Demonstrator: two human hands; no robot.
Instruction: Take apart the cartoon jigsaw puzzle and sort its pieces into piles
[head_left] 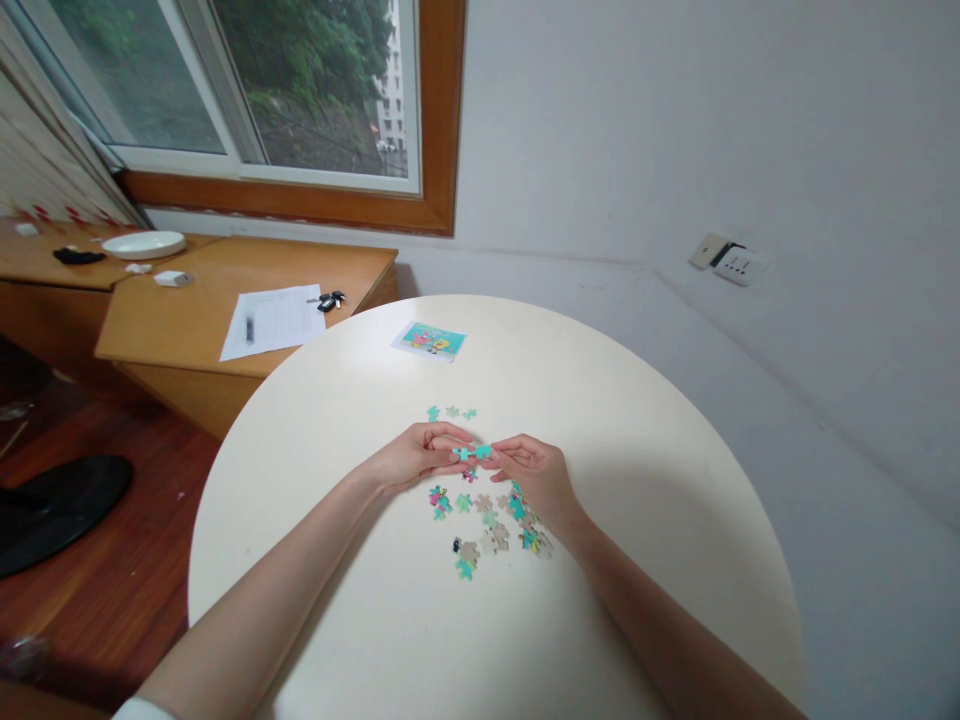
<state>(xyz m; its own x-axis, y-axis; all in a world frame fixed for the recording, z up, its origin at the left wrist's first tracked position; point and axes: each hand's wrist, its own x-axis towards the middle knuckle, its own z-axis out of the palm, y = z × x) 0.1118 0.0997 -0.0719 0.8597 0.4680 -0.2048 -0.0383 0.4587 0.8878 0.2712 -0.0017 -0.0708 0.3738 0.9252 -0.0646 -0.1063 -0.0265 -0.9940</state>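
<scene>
Both bare forearms reach in from the near edge of the round cream-coloured table (675,480) and meet near its middle, wrists low over the tabletop. The left hand (412,462) is turned palm inward, fingers curled and thumb on top, pinching the left end of a short strip of joined teal cardboard jigsaw pieces (472,453). The right hand (538,478) mirrors it, its fingertips narrowed on the strip's right end, so the strip is held between the two hands just above the table. Taking the strip as the centre of the dial, a scatter of loose teal, pink and grey-backed jigsaw pieces (484,525) lies on the tabletop at 6 o'clock, partly under the heel of the right hand. A row of three small loose pieces (450,412) lies near at 12 o'clock, apart from both hands. Farther off at 11 o'clock, a small colourful printed picture card (429,340) lies flat near the table's far edge. Beyond the table at 10 o'clock stands a light wooden desk (172,330) bearing a white paper sheet (274,320) and a black bunch of keys (330,299). Farther back is a shallow round white plate (144,244); whether anything lies in it I cannot tell.
</scene>
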